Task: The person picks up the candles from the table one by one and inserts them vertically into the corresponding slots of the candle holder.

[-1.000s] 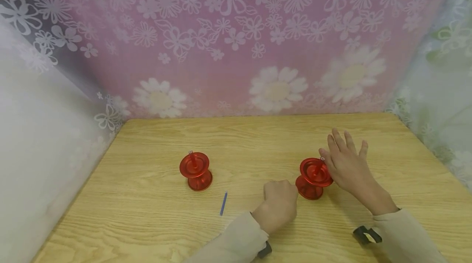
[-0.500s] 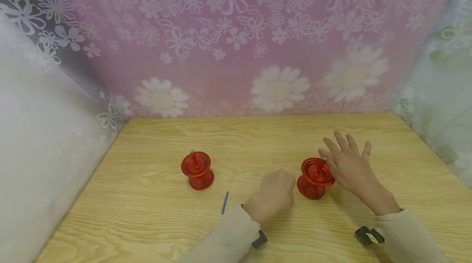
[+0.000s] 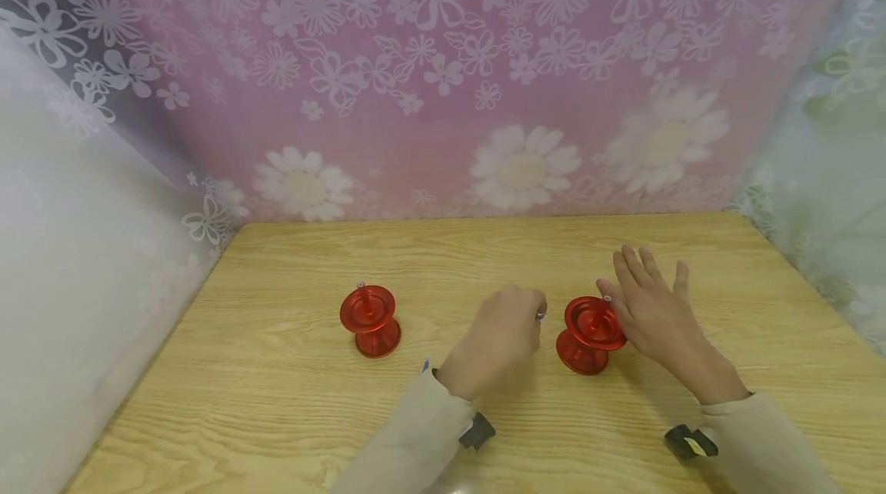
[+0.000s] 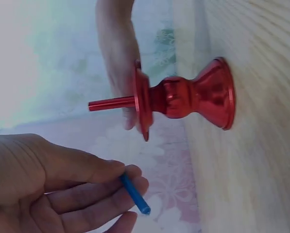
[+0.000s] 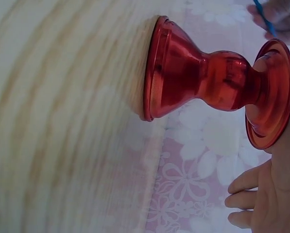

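With the open right hand (image 3: 647, 309) steadying the stand (image 3: 588, 334), the left hand (image 3: 498, 340), pinching the blue stick (image 4: 134, 193), should approach its pin (image 4: 111, 103) squarely.

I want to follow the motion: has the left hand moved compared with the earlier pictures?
Yes. In the head view the left hand, pinching a blue stick, has moved up the table, away from the person, and now sits beside the right red stand.
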A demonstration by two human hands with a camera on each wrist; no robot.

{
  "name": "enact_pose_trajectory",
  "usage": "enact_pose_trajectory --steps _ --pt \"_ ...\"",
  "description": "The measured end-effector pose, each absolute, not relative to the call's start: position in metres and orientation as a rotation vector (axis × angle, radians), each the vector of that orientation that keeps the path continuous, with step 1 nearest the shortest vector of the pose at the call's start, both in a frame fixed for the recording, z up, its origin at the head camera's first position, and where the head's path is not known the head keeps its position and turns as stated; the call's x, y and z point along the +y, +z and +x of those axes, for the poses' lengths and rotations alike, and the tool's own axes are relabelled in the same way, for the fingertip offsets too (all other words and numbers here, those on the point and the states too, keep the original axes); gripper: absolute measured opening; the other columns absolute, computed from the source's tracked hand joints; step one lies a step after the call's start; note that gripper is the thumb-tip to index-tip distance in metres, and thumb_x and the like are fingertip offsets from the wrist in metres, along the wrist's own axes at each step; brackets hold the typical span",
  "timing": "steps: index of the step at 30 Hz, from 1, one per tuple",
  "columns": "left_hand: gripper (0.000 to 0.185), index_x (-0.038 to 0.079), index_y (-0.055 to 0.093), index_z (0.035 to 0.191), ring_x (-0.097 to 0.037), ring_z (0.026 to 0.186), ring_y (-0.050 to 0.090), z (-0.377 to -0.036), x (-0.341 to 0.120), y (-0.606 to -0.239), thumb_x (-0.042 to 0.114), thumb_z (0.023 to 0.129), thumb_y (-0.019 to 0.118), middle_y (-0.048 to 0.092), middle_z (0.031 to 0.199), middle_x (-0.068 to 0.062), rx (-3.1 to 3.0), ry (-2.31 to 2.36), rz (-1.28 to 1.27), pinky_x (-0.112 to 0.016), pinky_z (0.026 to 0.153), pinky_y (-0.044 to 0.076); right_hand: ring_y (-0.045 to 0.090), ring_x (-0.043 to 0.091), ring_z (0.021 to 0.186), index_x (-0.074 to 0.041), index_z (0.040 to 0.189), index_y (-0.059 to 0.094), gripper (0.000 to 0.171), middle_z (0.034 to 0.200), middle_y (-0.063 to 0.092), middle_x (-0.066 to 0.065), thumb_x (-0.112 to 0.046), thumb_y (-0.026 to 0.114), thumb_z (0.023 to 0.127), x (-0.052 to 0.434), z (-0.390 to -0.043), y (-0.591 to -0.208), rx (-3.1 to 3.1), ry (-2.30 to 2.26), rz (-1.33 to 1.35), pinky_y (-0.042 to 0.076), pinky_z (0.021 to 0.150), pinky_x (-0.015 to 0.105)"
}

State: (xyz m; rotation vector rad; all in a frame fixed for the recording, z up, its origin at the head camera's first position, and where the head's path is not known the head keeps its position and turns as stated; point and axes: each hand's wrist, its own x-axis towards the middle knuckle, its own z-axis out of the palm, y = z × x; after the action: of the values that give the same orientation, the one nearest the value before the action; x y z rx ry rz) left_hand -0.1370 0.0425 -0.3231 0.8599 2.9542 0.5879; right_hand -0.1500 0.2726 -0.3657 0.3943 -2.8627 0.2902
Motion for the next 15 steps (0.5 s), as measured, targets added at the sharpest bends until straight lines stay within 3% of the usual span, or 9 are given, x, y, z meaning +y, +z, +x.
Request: enact_pose_trajectory --steps 9,15 --pt "0.014 0.007 0.074 0.1 -0.002 0.064 0.056 -0.141 0.048 -0.303 0.005 0.092 0.062 0.072 0.093 -0.001 2.945 0.885 0.958 -0.01 0.058 0.043 0.016 0.055 0.137 0.023 0.139 0.026 0.065 0.147 0.018 0.042 -0.034 0.03 0.107 0.272 -0.149 -0.364 -2.886 0.369 0.436 0.004 0.111 0.063" --pt "0.012 0.007 0.074 0.099 -0.002 0.077 0.064 -0.143 0.056 -0.291 0.004 0.089 0.066 0.073 0.091 0.0 2.917 1.067 1.026 -0.008 0.067 0.045 0.017 0.055 0.137 0.025 0.138 0.026 0.063 0.146 0.018 0.043 -0.029 0.031 0.107 0.272 -0.149 -0.364 -2.894 0.377 0.467 0.007 0.112 0.061"
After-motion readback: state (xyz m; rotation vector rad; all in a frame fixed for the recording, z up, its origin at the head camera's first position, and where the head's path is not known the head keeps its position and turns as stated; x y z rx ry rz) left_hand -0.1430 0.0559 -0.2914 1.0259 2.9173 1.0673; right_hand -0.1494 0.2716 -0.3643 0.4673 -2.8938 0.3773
